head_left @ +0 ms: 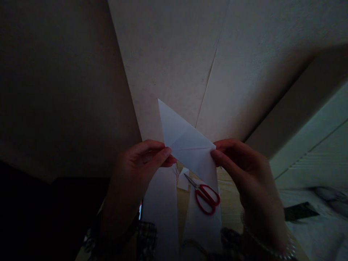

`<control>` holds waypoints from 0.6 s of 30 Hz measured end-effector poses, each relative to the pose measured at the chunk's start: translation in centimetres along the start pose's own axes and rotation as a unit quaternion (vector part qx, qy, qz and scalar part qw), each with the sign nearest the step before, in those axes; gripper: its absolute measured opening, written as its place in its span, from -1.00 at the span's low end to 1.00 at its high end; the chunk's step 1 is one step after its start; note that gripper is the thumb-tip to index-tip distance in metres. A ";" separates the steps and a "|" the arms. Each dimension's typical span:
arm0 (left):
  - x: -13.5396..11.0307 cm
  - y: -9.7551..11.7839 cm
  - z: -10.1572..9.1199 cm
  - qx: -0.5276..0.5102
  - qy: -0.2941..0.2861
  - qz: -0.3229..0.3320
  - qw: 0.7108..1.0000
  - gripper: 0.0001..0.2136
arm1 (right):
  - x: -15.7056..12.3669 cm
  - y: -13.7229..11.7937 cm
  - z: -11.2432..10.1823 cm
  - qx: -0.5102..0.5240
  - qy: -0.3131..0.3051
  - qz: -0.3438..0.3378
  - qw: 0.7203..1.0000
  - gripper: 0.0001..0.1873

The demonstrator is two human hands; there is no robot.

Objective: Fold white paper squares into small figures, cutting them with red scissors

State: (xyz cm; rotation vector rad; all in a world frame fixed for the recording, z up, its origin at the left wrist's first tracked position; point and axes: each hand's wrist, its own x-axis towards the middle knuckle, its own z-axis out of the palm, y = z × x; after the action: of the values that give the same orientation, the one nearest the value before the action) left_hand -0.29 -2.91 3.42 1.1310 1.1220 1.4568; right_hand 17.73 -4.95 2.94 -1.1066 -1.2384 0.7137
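Observation:
A folded white paper [187, 143], triangular with a point rising to the upper left, is held up in front of me. My left hand [138, 163] pinches its left corner between thumb and fingers. My right hand [244, 163] pinches its right corner and carries a bracelet at the wrist. Below the paper, red-handled scissors [205, 195] lie on a white sheet [202, 221] on the wooden table [231, 206], untouched by either hand.
A second white paper strip [160, 210] lies left of the scissors, and a small paper scrap [183, 179] sits between them. A pale wall [190, 54] rises behind. At right are a dark flat object [300, 211] and white surfaces. The left side is dark.

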 end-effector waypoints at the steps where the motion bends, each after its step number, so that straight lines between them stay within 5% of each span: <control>1: 0.0 0.0 0.0 0.002 0.000 -0.003 1.000 -0.89 | 0.0 0.0 0.0 -0.001 0.003 -0.001 1.000 -0.91; 18: -0.1 0.3 -0.3 0.024 -0.016 -0.003 1.000 -0.89 | 0.2 0.2 -0.2 -0.014 -0.007 -0.002 1.000 -0.87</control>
State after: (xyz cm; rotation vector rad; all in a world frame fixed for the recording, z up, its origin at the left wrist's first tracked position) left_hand -0.58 -3.13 3.68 1.1786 1.1428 1.4092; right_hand 18.02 -4.74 2.85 -1.1239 -1.2652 0.7040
